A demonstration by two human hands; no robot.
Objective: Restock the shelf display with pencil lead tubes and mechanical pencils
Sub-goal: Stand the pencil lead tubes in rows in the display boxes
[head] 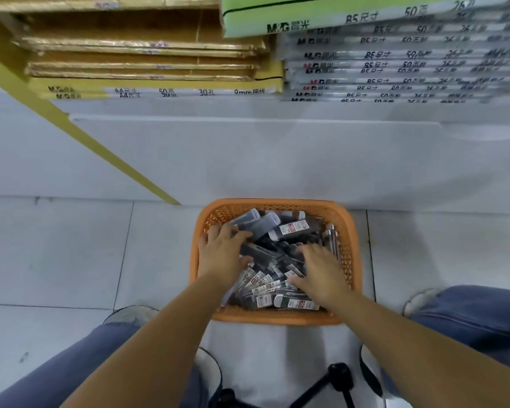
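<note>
An orange plastic basket (346,254) stands on the floor tiles between my knees. It is full of several dark pencil lead tubes (295,226) with white and red labels, lying in a loose heap. My left hand (223,250) reaches into the basket's left side, fingers spread and resting on the tubes at the back left. My right hand (320,267) lies palm down on the heap at the right, fingers spread over the tubes. Neither hand plainly grips a tube.
A white shelf base (248,160) rises just behind the basket. Above it lie stacks of yellow paper packs (147,69) at left and grey packs (395,60) at right. My knees in blue jeans flank the basket. A black tripod (333,381) stands near my feet.
</note>
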